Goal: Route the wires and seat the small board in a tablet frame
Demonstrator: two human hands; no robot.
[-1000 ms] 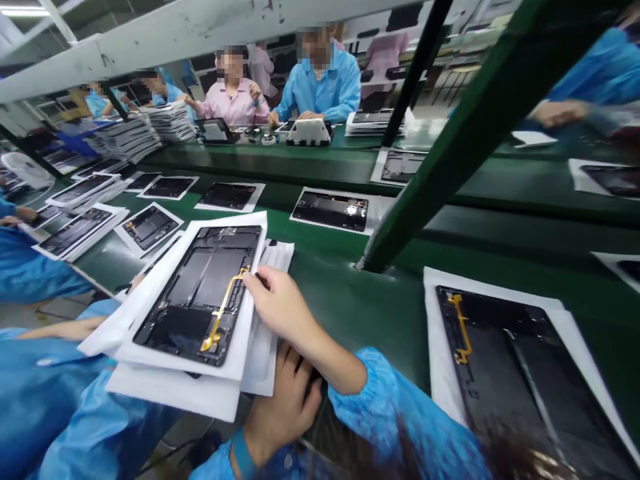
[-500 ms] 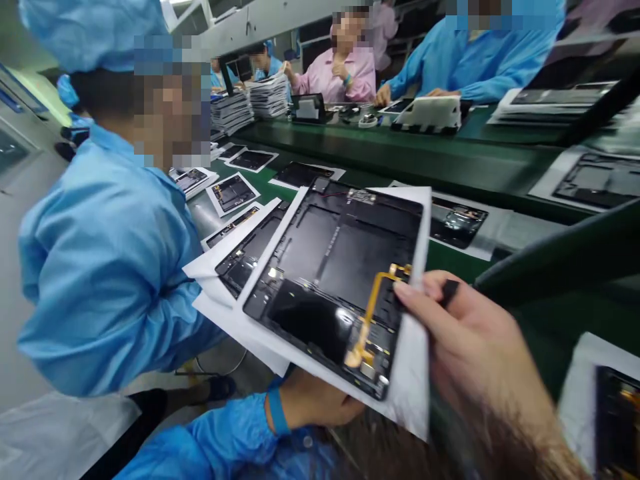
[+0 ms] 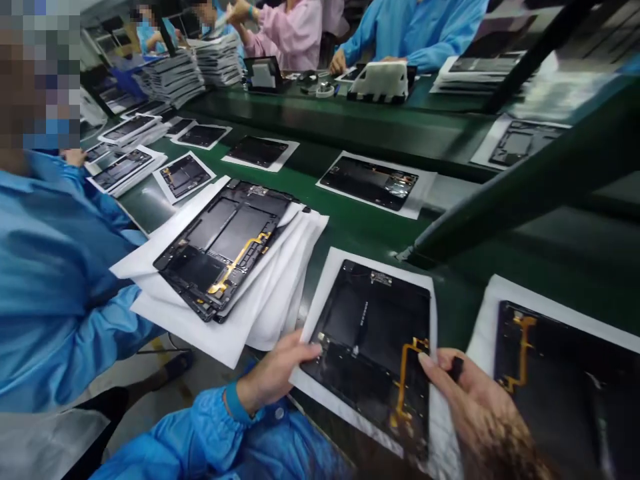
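Observation:
Between my hands is a black tablet housing (image 3: 345,313) on a white sheet (image 3: 327,267), with an orange flex cable (image 3: 403,373) along its right side. My left hand (image 3: 275,370), below a blue wristband (image 3: 237,403), grips the left edge with its thumb on top. My right hand (image 3: 475,393) pinches the right edge, thumb near the cable's upper end. A small black piece (image 3: 457,368) shows at the right fingers; I cannot make out what it is. To the left, another tablet housing (image 3: 225,233) tops a slanted stack with white sheets (image 3: 280,293).
Another housing (image 3: 555,373) lies close on the right. A dark slanted bar (image 3: 500,193) crosses above the green bench (image 3: 340,233). Several housings on sheets line it, one a housing (image 3: 370,180) with a silver patch. A co-worker's blue sleeve (image 3: 65,287) is near on the left.
The held housing has come down and right, away from the stack on the left. My left hand has moved from underneath to its left edge. The view has swung right.

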